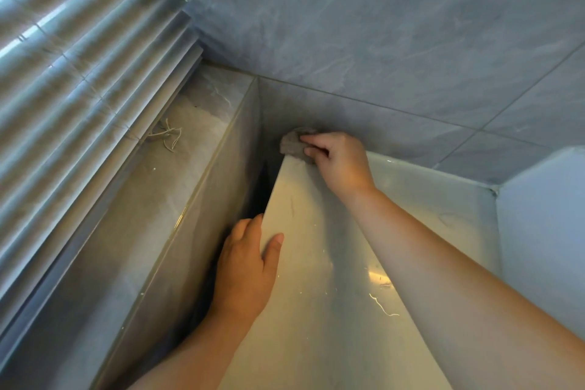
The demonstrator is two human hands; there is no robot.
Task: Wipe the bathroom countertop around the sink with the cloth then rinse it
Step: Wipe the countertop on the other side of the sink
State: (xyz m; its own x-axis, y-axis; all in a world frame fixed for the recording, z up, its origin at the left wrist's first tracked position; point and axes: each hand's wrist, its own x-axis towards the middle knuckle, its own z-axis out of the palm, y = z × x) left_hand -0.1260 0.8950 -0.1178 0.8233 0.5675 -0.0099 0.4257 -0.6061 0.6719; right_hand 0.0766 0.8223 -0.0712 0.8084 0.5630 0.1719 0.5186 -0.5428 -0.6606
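Note:
A glossy pale countertop (316,279) runs from the bottom of the view up to the tiled back wall. My right hand (340,161) presses a small grey-brown cloth (292,144) onto the counter's far left corner, where it meets the wall. Fingers cover the right part of the cloth. My left hand (248,266) rests on the counter's left edge, thumb on top, fingers curled over the side into the dark gap. The sink is not in view.
Left of the counter a dark gap (253,196) separates it from a tiled ledge (177,174) under window blinds (79,73). Loose blind cord (169,134) lies on the ledge. A pale panel (544,231) bounds the counter at right. Grey tiled wall (380,41) behind.

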